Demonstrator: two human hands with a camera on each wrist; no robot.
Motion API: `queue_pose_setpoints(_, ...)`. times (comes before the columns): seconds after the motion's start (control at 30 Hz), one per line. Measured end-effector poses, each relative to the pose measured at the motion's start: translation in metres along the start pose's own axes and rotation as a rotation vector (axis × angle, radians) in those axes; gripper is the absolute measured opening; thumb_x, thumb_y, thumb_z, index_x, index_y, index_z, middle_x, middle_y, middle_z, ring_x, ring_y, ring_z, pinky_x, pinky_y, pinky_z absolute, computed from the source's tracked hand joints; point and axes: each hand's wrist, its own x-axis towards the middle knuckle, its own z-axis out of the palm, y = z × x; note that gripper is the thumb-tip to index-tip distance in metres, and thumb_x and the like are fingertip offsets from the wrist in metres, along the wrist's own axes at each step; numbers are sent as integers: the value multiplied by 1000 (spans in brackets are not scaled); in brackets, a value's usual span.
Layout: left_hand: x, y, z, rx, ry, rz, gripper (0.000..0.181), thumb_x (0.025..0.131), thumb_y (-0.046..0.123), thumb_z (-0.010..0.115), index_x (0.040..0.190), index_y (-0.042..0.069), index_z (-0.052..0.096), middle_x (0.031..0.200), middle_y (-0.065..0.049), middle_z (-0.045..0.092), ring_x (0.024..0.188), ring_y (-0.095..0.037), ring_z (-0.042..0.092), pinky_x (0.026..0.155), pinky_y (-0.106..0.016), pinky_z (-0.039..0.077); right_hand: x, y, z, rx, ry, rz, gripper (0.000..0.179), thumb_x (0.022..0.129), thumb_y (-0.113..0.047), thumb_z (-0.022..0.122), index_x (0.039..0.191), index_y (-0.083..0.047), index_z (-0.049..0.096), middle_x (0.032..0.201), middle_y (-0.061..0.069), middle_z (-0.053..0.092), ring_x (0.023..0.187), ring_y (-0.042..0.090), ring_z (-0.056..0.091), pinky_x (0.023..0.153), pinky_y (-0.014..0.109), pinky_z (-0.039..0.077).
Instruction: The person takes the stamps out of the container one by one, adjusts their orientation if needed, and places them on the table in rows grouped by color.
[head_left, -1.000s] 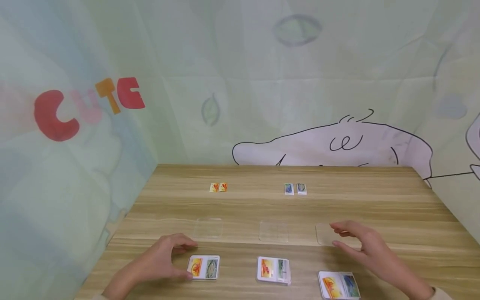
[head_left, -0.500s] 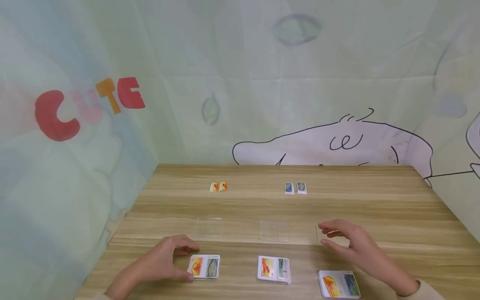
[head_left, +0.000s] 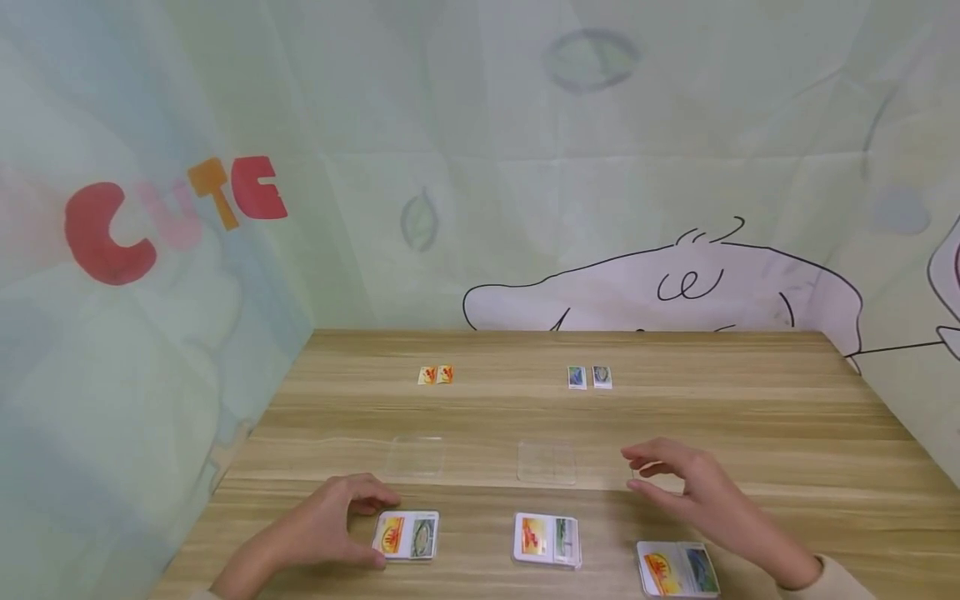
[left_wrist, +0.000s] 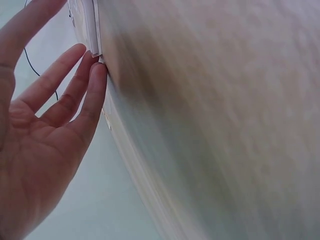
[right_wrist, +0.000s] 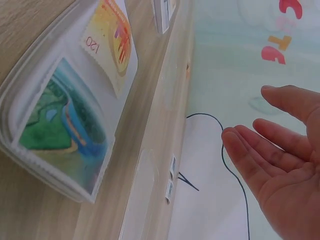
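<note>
My left hand (head_left: 330, 521) is at the left side of a flat clear case (head_left: 407, 535) with two postage stamps on its white face. The thumb lies at its near left corner; in the left wrist view, fairly straight fingertips (left_wrist: 99, 70) touch its edge. My right hand (head_left: 693, 487) hovers with nothing between its parted thumb and fingers, overlapping a thin clear plastic piece mostly hidden in the head view. A second stamp case (head_left: 547, 540) lies in the middle. The third case (head_left: 678, 570), nearest the right hand, shows large in the right wrist view.
Two more clear plastic pieces, one left (head_left: 416, 456) and one in the middle (head_left: 547, 462), lie beyond the cases. Farther back are two orange stamps (head_left: 436, 375) and two blue-green stamps (head_left: 588, 377). A printed curtain (head_left: 480, 167) stands behind the wooden table (head_left: 510, 417).
My right hand has moved left over the right clear plastic piece, hiding more of it. My left hand has stayed beside the left case. The cases and loose stamps have not moved.
</note>
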Motion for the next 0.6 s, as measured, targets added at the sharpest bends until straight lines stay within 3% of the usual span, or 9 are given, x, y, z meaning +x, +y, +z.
queue_pose_setpoints(0.37, 1, -1, 1, -7, -6, 34, 55, 71, 33, 91, 115, 8, 69, 110, 1, 64, 100, -11, 63, 87, -31, 54, 5, -6, 6, 45, -77, 23, 27, 92, -11, 71, 118, -5, 67, 110, 11, 70, 92, 17, 69, 75, 36, 58)
queue_pose_setpoints(0.6, 0, 2, 0, 21, -19, 16, 53, 71, 34, 90, 113, 9, 70, 110, 3, 63, 98, -10, 62, 86, -30, 54, 10, -10, 13, 72, -98, 35, 27, 94, -15, 70, 119, -5, 67, 110, 9, 70, 93, 18, 69, 76, 35, 57)
